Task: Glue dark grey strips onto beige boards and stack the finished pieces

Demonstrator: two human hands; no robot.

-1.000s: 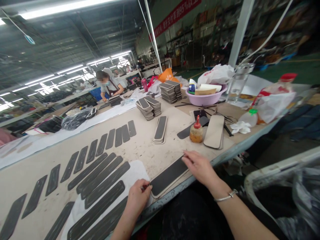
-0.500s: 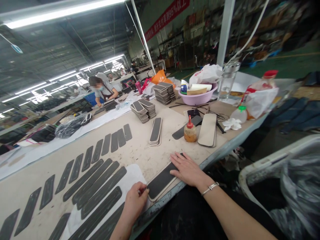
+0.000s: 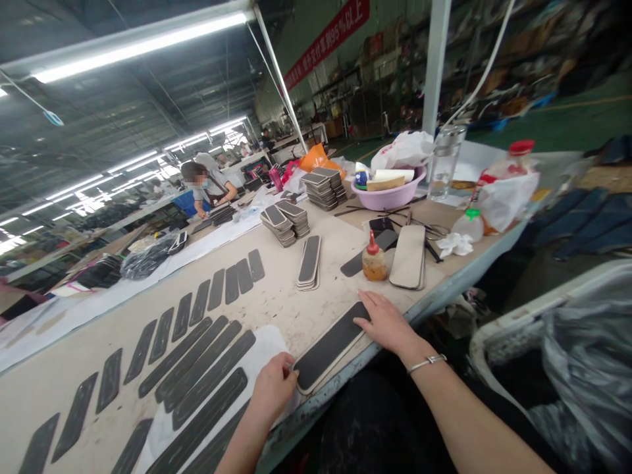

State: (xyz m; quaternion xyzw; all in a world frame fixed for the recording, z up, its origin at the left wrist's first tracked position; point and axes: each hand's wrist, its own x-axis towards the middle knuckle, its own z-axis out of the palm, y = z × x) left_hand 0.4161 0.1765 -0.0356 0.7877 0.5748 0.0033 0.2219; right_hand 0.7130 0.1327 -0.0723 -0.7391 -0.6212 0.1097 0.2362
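Observation:
A long beige board with a dark strip on top (image 3: 330,345) lies at the near edge of the workbench (image 3: 286,296). My right hand (image 3: 388,322) rests flat on its right end, fingers stretched out. My left hand (image 3: 274,388) is curled at the board's left end, fingertips pinching its corner. Several long dark strips (image 3: 207,372) lie side by side on a white sheet (image 3: 269,342) just left of my left hand.
Rows of short dark strips (image 3: 217,289) cover the bench. Further back lie a small stack of boards (image 3: 309,262), a glue bottle (image 3: 374,258), a beige board stack (image 3: 409,258), taller stacks (image 3: 285,222), a pink basin (image 3: 395,191) and bags. A person works at the far end.
My right hand slid left along the strip, then back to its right end, pressing flat. My left hand stayed at the left corner. The camera view shifted slightly.

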